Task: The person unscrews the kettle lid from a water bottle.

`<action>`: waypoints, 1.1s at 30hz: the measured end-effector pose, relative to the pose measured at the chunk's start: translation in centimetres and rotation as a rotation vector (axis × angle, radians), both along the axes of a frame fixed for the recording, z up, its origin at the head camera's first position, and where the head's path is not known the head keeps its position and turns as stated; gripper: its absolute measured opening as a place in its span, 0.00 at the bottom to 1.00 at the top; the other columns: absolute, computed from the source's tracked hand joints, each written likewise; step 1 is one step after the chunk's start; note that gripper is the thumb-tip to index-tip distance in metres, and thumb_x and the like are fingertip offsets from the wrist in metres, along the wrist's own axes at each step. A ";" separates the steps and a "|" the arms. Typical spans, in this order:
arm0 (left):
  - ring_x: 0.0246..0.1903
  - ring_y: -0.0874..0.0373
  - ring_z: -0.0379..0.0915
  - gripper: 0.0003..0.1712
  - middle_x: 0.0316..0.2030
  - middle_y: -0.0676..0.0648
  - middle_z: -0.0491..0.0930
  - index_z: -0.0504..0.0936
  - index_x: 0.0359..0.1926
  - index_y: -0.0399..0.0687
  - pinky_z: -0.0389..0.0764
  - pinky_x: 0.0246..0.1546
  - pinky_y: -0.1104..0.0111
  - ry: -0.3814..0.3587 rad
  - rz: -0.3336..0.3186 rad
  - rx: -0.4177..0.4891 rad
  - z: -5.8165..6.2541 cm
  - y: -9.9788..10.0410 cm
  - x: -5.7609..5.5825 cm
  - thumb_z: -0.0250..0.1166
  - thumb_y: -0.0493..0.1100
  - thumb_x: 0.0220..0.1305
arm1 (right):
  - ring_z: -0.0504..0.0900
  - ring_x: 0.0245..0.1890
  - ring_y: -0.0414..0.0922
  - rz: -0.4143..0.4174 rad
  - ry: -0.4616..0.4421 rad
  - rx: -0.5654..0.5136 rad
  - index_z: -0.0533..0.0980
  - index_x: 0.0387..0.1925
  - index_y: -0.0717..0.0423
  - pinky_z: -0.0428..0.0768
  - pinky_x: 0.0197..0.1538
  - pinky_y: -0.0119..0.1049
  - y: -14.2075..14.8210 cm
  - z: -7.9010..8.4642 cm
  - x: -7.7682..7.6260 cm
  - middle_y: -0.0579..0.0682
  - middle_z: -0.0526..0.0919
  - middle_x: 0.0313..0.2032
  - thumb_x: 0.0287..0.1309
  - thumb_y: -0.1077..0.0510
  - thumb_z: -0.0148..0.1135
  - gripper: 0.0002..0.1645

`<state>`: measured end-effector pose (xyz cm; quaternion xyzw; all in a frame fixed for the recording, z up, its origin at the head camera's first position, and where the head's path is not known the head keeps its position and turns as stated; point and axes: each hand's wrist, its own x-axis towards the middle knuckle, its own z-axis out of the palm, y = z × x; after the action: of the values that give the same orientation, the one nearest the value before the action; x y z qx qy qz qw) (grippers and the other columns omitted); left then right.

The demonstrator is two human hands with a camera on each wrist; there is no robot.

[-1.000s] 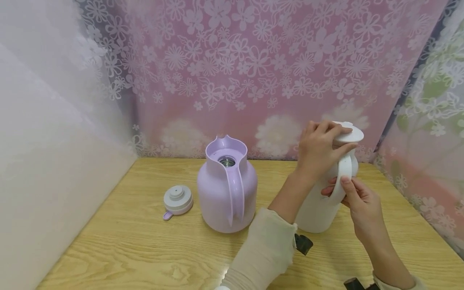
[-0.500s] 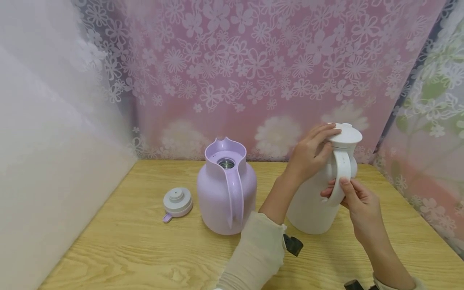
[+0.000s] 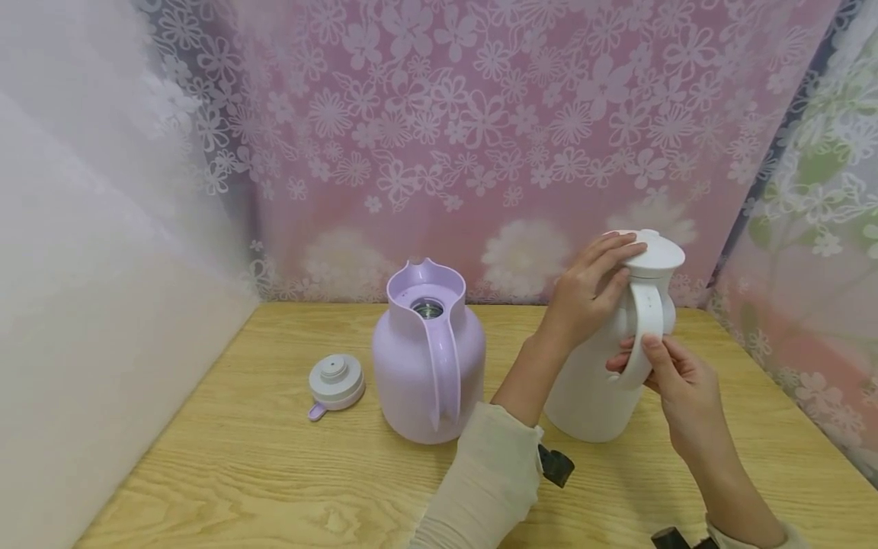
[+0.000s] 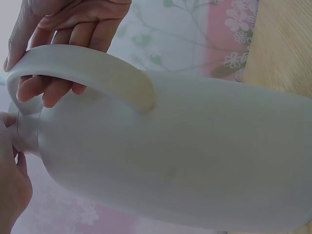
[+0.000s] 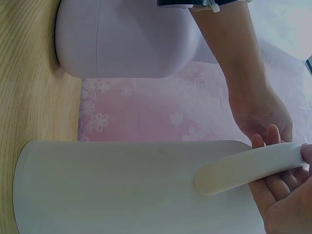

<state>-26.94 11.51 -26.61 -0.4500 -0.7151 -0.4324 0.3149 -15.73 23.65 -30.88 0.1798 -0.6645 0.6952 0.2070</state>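
Note:
A white thermos jug (image 3: 593, 400) stands upright at the right of the table, its lid (image 3: 661, 255) seated on top. My left hand (image 3: 583, 297) grips the lid from the left, fingers over its top and thumb below its rim at the neck. My right hand (image 3: 689, 389) holds the jug's handle (image 3: 650, 320), thumb on the outer side and fingers passing through the loop. In the right wrist view, those fingers curl round the handle (image 5: 248, 168). The left wrist view shows the left hand (image 4: 12, 190) close at the narrow neck (image 4: 28, 131).
A lilac thermos jug (image 3: 398, 366) stands open at the centre, its handle facing me. Left of it, a grey and lilac stopper (image 3: 336, 379) lies on the wooden table (image 3: 240, 473). A floral pink curtain (image 3: 439, 137) hangs behind; a pale wall (image 3: 123, 267) is on the left.
My left hand has slid left along the lid, its thumb moving from beside the handle top to the neck's left side. The white jug's base has shifted slightly left. The right hand keeps its hold.

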 end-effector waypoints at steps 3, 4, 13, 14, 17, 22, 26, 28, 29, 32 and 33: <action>0.64 0.67 0.49 0.18 0.60 0.49 0.68 0.75 0.56 0.44 0.49 0.60 0.77 0.007 0.020 -0.003 0.1 0.0 0.2 0.54 0.38 0.66 | 0.83 0.32 0.40 0.002 -0.004 -0.003 0.75 0.39 0.70 0.77 0.37 0.27 0.0 0.0 0.0 0.51 0.83 0.27 0.68 0.62 0.44 0.15; 0.64 0.67 0.49 0.18 0.60 0.49 0.68 0.75 0.56 0.44 0.49 0.60 0.78 0.008 0.029 -0.005 0.1 0.0 0.2 0.55 0.38 0.66 | 0.83 0.32 0.40 0.003 -0.005 -0.004 0.75 0.39 0.70 0.77 0.37 0.27 0.0 0.0 0.1 0.51 0.83 0.27 0.68 0.62 0.44 0.15; 0.60 0.64 0.57 0.16 0.56 0.52 0.72 0.80 0.51 0.47 0.54 0.57 0.80 0.039 0.109 0.022 0.4 0.3 0.7 0.62 0.41 0.62 | 0.82 0.32 0.40 0.006 -0.016 -0.010 0.75 0.39 0.70 0.77 0.37 0.27 -0.1 0.1 0.1 0.51 0.84 0.27 0.68 0.62 0.44 0.15; 0.59 0.64 0.58 0.16 0.55 0.52 0.73 0.80 0.50 0.48 0.56 0.55 0.80 0.042 0.123 0.026 0.4 0.4 0.8 0.63 0.42 0.61 | 0.82 0.32 0.40 0.006 -0.015 -0.012 0.75 0.39 0.70 0.77 0.37 0.27 -0.1 0.1 0.1 0.51 0.84 0.27 0.68 0.62 0.44 0.15; 0.54 0.65 0.61 0.15 0.52 0.54 0.75 0.82 0.48 0.51 0.62 0.49 0.83 0.049 0.171 0.024 0.7 0.6 0.8 0.65 0.45 0.58 | 0.82 0.32 0.40 0.011 -0.011 -0.013 0.75 0.39 0.70 0.77 0.37 0.27 -0.1 0.1 0.1 0.51 0.84 0.27 0.68 0.62 0.44 0.15; 0.42 0.65 0.64 0.15 0.44 0.59 0.77 0.85 0.43 0.59 0.61 0.42 0.85 0.107 0.311 -0.030 1.5 1.2 0.9 0.68 0.52 0.53 | 0.82 0.32 0.40 0.002 -0.025 -0.006 0.75 0.40 0.69 0.77 0.38 0.27 -0.1 0.1 0.1 0.51 0.83 0.27 0.68 0.61 0.44 0.15; 0.37 0.66 0.62 0.15 0.35 0.63 0.75 0.85 0.41 0.67 0.61 0.40 0.82 0.157 0.467 -0.114 2.4 1.6 1.4 0.68 0.59 0.51 | 0.81 0.33 0.41 -0.009 -0.039 0.004 0.75 0.40 0.69 0.77 0.39 0.27 -0.1 0.1 0.2 0.52 0.83 0.27 0.68 0.61 0.44 0.16; 0.37 0.66 0.61 0.15 0.33 0.64 0.73 0.84 0.41 0.70 0.60 0.39 0.81 0.157 0.530 -0.165 2.8 1.8 1.8 0.66 0.62 0.51 | 0.81 0.33 0.41 -0.020 -0.046 0.008 0.75 0.40 0.69 0.77 0.39 0.27 -0.1 0.1 0.2 0.52 0.83 0.27 0.68 0.60 0.44 0.16; 0.37 0.67 0.61 0.15 0.34 0.64 0.72 0.83 0.41 0.71 0.60 0.39 0.80 0.153 0.555 -0.190 2.9 1.9 1.9 0.66 0.63 0.51 | 0.81 0.33 0.41 -0.013 -0.044 0.006 0.74 0.40 0.69 0.77 0.39 0.27 -0.1 0.0 0.2 0.52 0.83 0.27 0.68 0.60 0.44 0.16; 0.39 0.67 0.61 0.15 0.35 0.64 0.71 0.82 0.41 0.71 0.60 0.39 0.79 0.145 0.581 -0.249 3.1 2.0 2.1 0.63 0.64 0.52 | 0.81 0.33 0.41 -0.011 -0.046 0.011 0.75 0.40 0.68 0.77 0.38 0.27 -0.1 0.0 0.1 0.52 0.83 0.27 0.68 0.60 0.44 0.16; 0.40 0.67 0.62 0.16 0.36 0.63 0.71 0.82 0.42 0.71 0.60 0.40 0.79 0.143 0.571 -0.256 3.1 1.9 2.1 0.63 0.64 0.53 | 0.81 0.33 0.41 -0.003 -0.041 0.011 0.75 0.40 0.69 0.77 0.38 0.27 -0.1 -0.1 0.1 0.52 0.83 0.27 0.68 0.60 0.44 0.16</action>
<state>-24.88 13.42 -23.51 -0.2965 -0.8372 -0.2001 0.4138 -15.65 23.59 -30.94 0.1656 -0.6728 0.6947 0.1932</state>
